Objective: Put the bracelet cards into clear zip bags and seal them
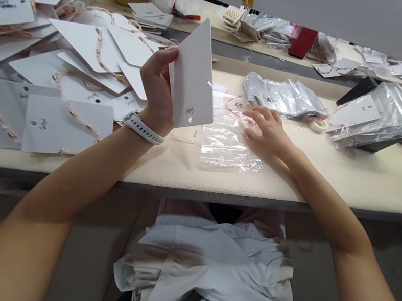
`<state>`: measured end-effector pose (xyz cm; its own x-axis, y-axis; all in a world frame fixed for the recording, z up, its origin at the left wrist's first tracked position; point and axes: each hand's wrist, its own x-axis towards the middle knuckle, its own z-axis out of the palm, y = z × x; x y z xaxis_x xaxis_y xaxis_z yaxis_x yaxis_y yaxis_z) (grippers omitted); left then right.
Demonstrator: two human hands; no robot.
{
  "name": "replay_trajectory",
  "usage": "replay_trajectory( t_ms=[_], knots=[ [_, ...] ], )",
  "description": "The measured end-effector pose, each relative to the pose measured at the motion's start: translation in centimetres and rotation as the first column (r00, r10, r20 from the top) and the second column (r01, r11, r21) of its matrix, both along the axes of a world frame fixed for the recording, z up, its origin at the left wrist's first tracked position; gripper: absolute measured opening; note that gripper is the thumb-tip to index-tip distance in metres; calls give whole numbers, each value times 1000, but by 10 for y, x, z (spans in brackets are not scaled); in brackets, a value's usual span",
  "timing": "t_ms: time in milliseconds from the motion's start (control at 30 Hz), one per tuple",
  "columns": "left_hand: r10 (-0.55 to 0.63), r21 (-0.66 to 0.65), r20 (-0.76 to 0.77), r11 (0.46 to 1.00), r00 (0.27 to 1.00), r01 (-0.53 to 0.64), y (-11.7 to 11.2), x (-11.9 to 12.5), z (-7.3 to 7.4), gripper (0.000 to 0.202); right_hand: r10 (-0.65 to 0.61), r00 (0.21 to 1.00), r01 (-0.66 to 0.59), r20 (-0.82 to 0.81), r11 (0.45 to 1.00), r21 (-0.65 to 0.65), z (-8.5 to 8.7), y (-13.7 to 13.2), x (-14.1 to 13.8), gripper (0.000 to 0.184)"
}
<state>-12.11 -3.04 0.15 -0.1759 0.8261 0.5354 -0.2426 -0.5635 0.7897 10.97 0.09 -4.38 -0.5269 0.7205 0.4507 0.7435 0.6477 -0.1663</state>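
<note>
My left hand (160,83), with a white watch strap at its wrist, is closed on the edge of a white jewelry card (194,82). The card stands nearly upright above the table, with small print and a punched hole near its lower edge. My right hand (267,130) rests with its fingers apart at the upper right of a clear plastic bag (224,149) that lies flat. By those fingertips is a thin pink cord (232,103), partly hidden by the hand.
Left of my hands is a heap of white cards with pink and gold beaded bracelets (69,124). Behind lies a stack of clear bags (288,97). A tape roll (318,124) and a bagged card on a black stand (381,120) are at right. A panel (345,12) overhangs the back.
</note>
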Motion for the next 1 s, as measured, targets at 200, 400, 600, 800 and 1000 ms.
replay_trajectory(
  t_ms=[200,400,600,800,1000],
  knots=[
    [-41,-4,209,999,977,42,-2,2,1,17,458,879,-438,133,885,-155,7,-14,4,52],
    [1,-18,147,1000,989,2,0,1,0,16,571,801,-548,181,821,-162,-1,-21,-2,45],
    [-16,-17,167,1000,986,19,2,0,-1,19,566,824,-566,5,823,53,1,-16,0,19],
    [-19,70,115,997,993,11,12,-1,-6,19,365,858,-413,-361,908,-64,-1,-15,-3,24],
    [-4,-44,198,999,980,13,20,0,-9,23,295,854,-390,-429,908,-151,2,-15,-1,23]
  ],
)
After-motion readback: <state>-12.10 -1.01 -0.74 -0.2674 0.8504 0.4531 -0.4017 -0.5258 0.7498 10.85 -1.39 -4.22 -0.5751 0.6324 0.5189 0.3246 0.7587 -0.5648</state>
